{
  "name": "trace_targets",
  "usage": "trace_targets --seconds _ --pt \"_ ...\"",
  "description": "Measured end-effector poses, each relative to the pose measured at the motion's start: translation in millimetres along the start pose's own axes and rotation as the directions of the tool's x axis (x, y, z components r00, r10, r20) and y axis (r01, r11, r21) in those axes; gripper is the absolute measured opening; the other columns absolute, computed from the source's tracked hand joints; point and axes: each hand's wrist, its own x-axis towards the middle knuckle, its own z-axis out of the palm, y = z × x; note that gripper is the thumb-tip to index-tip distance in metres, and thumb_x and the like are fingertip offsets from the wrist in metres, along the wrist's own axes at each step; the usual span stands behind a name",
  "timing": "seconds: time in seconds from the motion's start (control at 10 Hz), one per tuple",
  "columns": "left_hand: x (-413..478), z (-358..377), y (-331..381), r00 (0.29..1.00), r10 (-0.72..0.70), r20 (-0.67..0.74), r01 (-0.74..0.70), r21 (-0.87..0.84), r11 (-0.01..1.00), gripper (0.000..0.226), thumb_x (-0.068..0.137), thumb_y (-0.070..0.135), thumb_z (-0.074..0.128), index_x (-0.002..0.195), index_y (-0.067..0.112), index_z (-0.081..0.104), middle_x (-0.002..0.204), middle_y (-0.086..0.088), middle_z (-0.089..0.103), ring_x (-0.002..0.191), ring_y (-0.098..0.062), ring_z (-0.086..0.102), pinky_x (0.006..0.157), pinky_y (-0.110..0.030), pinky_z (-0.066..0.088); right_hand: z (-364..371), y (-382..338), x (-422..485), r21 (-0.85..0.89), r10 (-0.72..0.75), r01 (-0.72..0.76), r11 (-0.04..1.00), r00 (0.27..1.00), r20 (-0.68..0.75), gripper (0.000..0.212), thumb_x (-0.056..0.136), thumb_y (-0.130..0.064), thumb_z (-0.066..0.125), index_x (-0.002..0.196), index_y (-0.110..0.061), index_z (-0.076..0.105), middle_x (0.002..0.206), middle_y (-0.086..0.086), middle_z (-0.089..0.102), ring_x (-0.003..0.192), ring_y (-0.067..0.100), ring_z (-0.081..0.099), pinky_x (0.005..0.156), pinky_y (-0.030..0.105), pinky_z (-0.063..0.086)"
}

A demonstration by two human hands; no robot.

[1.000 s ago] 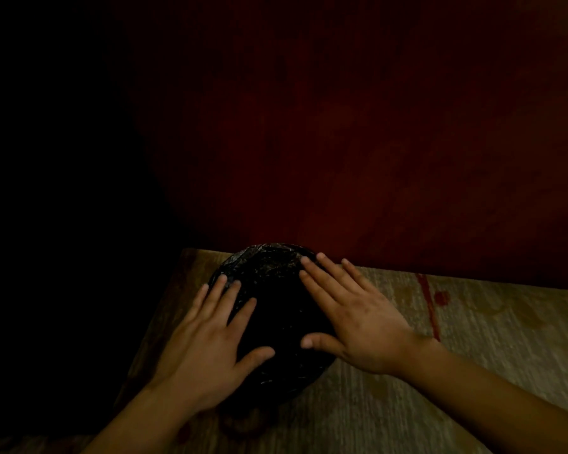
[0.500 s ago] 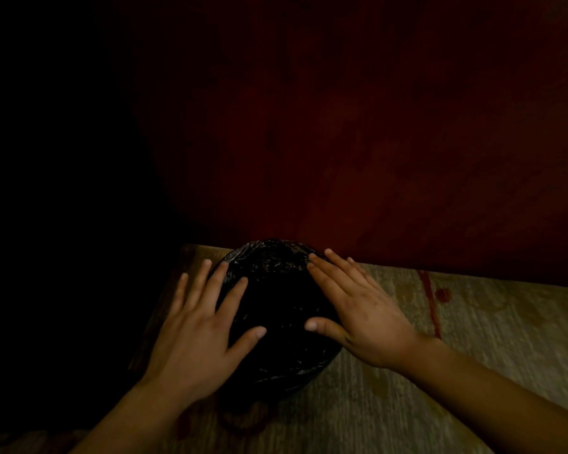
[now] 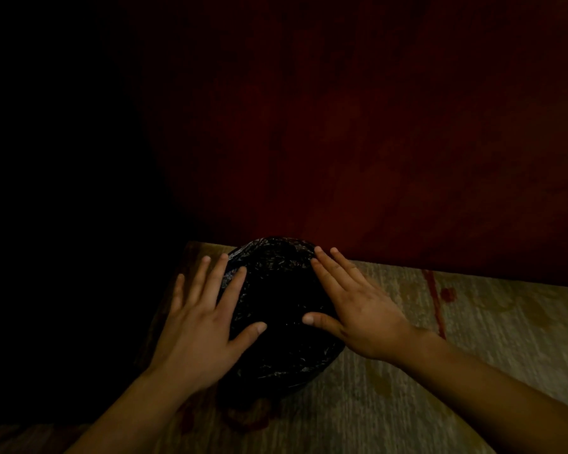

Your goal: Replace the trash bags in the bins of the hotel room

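Both flat: L hand [image 3: 195,326] & R hand [image 3: 358,311] fingers straight, pressing black bag [image 3: 276,290] on bin

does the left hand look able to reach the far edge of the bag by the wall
Probably yes: the left hand lies open on the black bag, fingertips near its far edge, nothing in between.

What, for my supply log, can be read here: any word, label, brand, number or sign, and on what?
None: no readable text on the black trash bag, the carpet, the red wall, the left hand or the right hand. The far left is too dark to tell.
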Motion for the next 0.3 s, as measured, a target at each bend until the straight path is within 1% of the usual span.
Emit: trace_targets --seconds 0.1,0.2,0.3 --pt "1 -7 3 0.998 -0.053 -0.03 0.05 -0.085 0.995 0.089 0.083 0.083 0.006 0.157 0.033 -0.003 0.165 0.001 -0.016 0.15 -0.016 -0.022 0.123 -0.047 -0.001 -4 -5 2 0.013 -0.024 0.024 1.0 0.999 -0.045 0.093 0.089 -0.079 0.018 0.159 -0.021 0.001 0.166 -0.008 -0.011 0.15 0.008 -0.019 0.124 0.033 0.004" --pt "4 -11 6 0.995 -0.087 -0.055 0.076 -0.176 0.981 0.087 0.083 0.08 0.009 0.157 0.035 -0.001 0.165 0.001 -0.014 0.15 -0.014 -0.021 0.123 -0.04 -0.002 -12 -11 8 0.051 -0.018 0.023 0.998 0.996 -0.084 0.09 0.089 -0.077 0.017 0.159 -0.02 0.007 0.167 -0.005 -0.002 0.152 0.011 -0.011 0.124 0.035 0.008" --pt "2 -22 5 0.992 -0.104 -0.077 0.09 -0.167 0.982 0.083 0.086 0.076 0.011 0.157 0.033 0.005 0.166 0.0 -0.008 0.15 -0.014 -0.016 0.123 -0.04 -0.001 -24 -20 7 0.068 0.003 0.004 0.998 0.994 -0.106 0.084 0.092 -0.072 0.019 0.158 -0.02 0.012 0.166 -0.004 0.006 0.153 0.012 -0.004 0.125 0.037 0.013"
